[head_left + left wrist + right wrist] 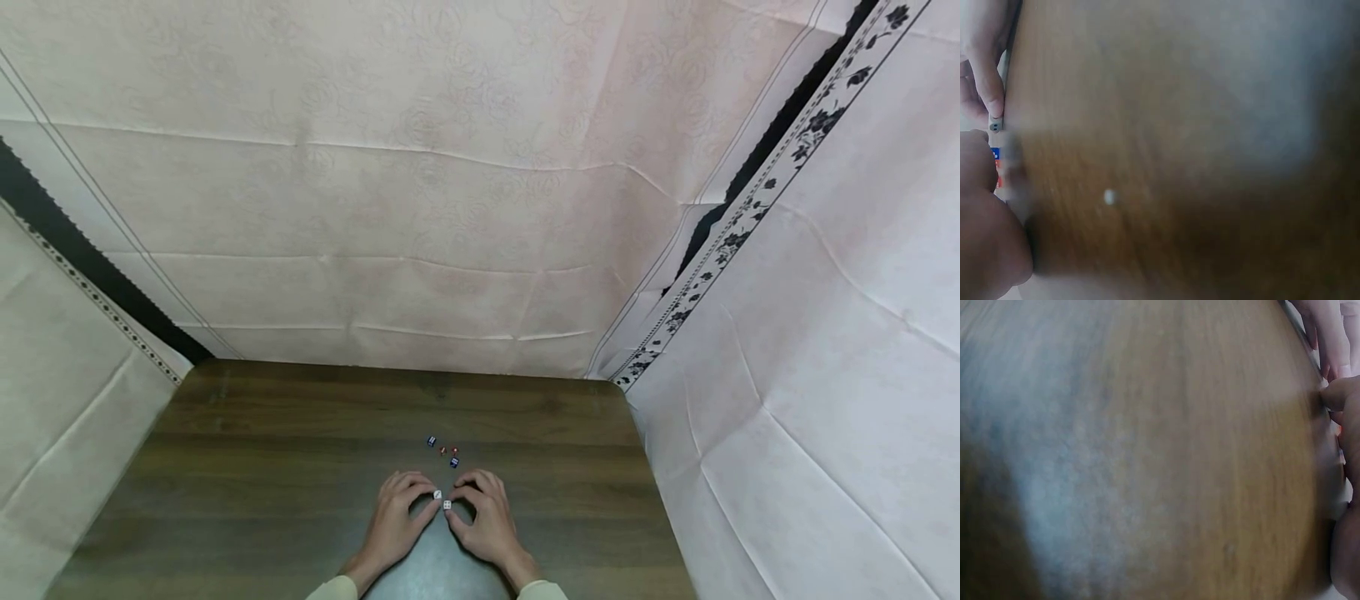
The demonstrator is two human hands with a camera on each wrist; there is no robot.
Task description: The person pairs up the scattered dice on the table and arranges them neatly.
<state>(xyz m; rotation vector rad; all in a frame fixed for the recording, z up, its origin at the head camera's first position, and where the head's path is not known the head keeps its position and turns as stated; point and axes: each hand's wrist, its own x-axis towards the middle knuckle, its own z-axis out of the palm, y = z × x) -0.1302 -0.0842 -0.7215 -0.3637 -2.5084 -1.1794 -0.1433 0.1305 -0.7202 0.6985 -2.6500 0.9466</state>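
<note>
My left hand [395, 517] pinches a white die [437, 495] between thumb and index finger, low at the tabletop. Close beside it, a second white die [447, 505] sits between the thumb and forefinger of my right hand [486, 517]. The left wrist view also catches this dotted white die [995, 125] at a right fingertip. Just beyond the hands lie two blue dice, a farther one [431, 441] and a nearer one [453, 462]. Between them are two small red dice, left [443, 450] and right [454, 451]. In the right wrist view the fingers cover the white dice.
The dark wooden table [262, 450] has rounded far corners. Pale cloth [420, 208] hangs behind it, and more white cloth [832, 417] drapes along the right side. A small white speck [1109, 197] shows against the wood in the left wrist view.
</note>
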